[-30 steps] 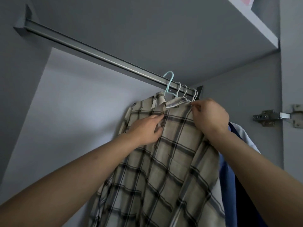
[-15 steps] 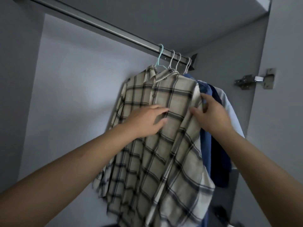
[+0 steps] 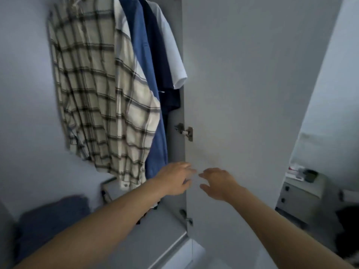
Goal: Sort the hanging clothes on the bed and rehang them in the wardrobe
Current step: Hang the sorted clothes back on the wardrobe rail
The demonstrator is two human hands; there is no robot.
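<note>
A beige plaid shirt (image 3: 93, 84) hangs in the wardrobe at the upper left. To its right hang a blue shirt (image 3: 143, 61), a dark navy garment (image 3: 162, 61) and a white shirt (image 3: 172, 51). My left hand (image 3: 174, 178) and my right hand (image 3: 217, 183) are both low, below the shirts and in front of the wardrobe door (image 3: 242, 84). Their fingers are loose and hold nothing. The rail and the hangers are out of view above.
A folded dark blue cloth (image 3: 48, 224) lies in the wardrobe's bottom left. Hinges (image 3: 185, 131) join the open door to the wardrobe side. A grey bedside cabinet (image 3: 303, 197) with small items on top stands at the right.
Both hands have let go of the plaid shirt and dropped below it. The view has swung down and to the right, away from the rail.
</note>
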